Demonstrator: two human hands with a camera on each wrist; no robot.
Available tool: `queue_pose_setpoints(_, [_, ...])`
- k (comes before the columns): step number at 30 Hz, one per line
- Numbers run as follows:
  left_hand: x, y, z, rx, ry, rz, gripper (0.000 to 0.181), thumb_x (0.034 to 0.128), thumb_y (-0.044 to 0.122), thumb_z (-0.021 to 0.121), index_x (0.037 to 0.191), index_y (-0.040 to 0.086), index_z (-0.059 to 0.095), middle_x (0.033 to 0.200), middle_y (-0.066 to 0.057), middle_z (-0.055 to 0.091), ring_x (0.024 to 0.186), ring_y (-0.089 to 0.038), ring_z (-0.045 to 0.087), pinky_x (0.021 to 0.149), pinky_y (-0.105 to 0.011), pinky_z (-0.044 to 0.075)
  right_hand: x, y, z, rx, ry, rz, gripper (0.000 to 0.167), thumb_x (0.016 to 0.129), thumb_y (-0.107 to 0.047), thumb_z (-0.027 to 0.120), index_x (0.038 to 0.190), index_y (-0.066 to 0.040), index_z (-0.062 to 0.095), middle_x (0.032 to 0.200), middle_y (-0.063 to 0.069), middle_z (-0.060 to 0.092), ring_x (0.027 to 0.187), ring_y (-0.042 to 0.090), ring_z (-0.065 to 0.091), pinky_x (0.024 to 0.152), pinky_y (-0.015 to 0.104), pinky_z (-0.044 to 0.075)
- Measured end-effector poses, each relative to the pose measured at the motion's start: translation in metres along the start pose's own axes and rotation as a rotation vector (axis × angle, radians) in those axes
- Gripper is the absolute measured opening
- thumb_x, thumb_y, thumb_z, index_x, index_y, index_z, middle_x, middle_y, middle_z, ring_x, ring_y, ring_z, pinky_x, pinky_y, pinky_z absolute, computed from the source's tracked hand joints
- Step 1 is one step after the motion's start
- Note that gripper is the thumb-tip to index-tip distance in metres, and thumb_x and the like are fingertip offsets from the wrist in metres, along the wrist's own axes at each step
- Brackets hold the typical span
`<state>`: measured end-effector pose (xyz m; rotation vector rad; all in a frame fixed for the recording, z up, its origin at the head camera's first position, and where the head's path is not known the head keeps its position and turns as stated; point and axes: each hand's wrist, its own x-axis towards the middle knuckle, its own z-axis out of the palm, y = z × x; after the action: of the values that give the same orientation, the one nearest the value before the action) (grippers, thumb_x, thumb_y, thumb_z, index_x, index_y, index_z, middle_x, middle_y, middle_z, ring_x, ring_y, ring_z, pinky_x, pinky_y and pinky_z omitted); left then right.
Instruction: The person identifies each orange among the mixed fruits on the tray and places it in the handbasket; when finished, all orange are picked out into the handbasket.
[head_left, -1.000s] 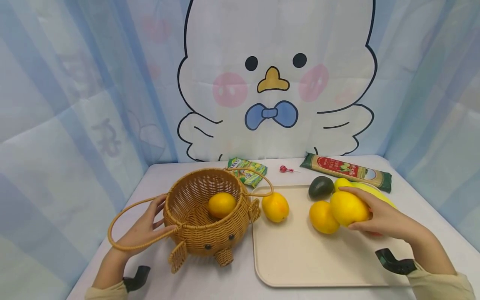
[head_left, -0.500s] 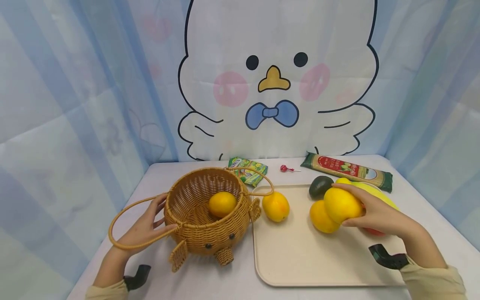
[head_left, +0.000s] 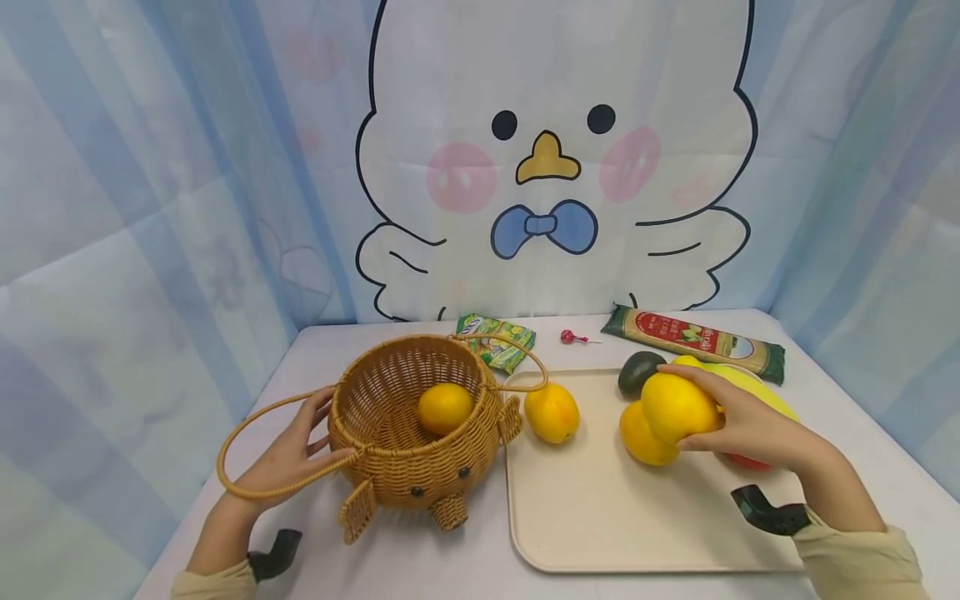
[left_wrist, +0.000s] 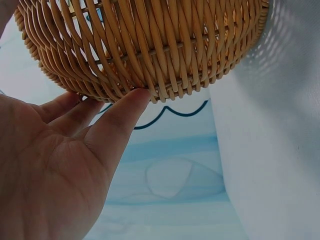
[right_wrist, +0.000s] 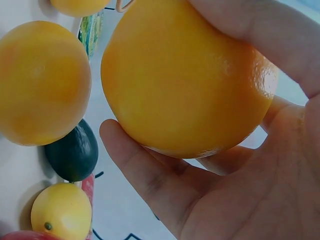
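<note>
My right hand grips a smooth yellow-orange fruit between thumb and fingers. In the head view this fruit partly covers a similar fruit on the beige tray. My left hand reaches through the handle of a wicker pig-faced basket. Its thumb and spread, fairly straight fingers touch the basket's left side, as the left wrist view also shows. One yellow-orange fruit lies inside the basket. Another sits at the tray's left end, beside the basket.
A dark green avocado, a smaller yellow fruit, a large yellow item and a partly hidden red one are at the tray's right. Behind lie a green candy packet, a lollipop and a long pasta-like packet.
My right hand has moved a little to the left with the fruit, which now covers more of the fruit behind it. The left hand and basket have hardly moved.
</note>
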<state>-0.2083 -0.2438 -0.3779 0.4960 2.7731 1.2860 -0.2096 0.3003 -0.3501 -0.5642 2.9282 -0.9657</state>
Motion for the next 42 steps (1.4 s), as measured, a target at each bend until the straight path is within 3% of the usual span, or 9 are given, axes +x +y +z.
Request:
queue_pose_setpoints(14, [0.0, 0.0, 0.0, -0.004, 0.0, -0.001, 0.085, 0.0878, 0.033, 0.066, 0.15, 0.018, 0.009, 0.158, -0.017, 0.008, 0.142, -0.047, 0.012, 0.106, -0.063, 0.036, 0.001, -0.003, 0.001, 0.004, 0.001, -0.013, 0.083, 0.074, -0.032, 0.079, 0.144, -0.026, 0.034, 0.137, 0.014, 0.044, 0.112, 0.034, 0.047, 0.088, 0.065, 0.047])
queue_pose_setpoints(33, [0.0, -0.001, 0.001, 0.001, 0.002, 0.002, 0.085, 0.0879, 0.033, 0.065, 0.15, 0.018, 0.009, 0.158, -0.018, 0.008, 0.142, -0.047, 0.012, 0.106, -0.062, 0.037, 0.009, -0.01, 0.004, 0.006, -0.013, 0.002, 0.085, 0.071, -0.039, 0.08, 0.143, -0.033, 0.034, 0.138, 0.013, 0.045, 0.116, 0.033, 0.045, 0.091, 0.067, 0.044])
queue_pose_setpoints(42, [0.0, 0.001, 0.0, 0.007, 0.006, 0.005, 0.085, 0.0878, 0.033, 0.066, 0.15, 0.017, 0.01, 0.157, -0.018, 0.009, 0.142, -0.048, 0.014, 0.106, -0.062, 0.037, 0.013, -0.016, 0.004, 0.003, -0.028, 0.003, 0.087, 0.072, -0.039, 0.08, 0.144, -0.026, 0.033, 0.136, 0.012, 0.047, 0.113, 0.033, 0.049, 0.091, 0.064, 0.047])
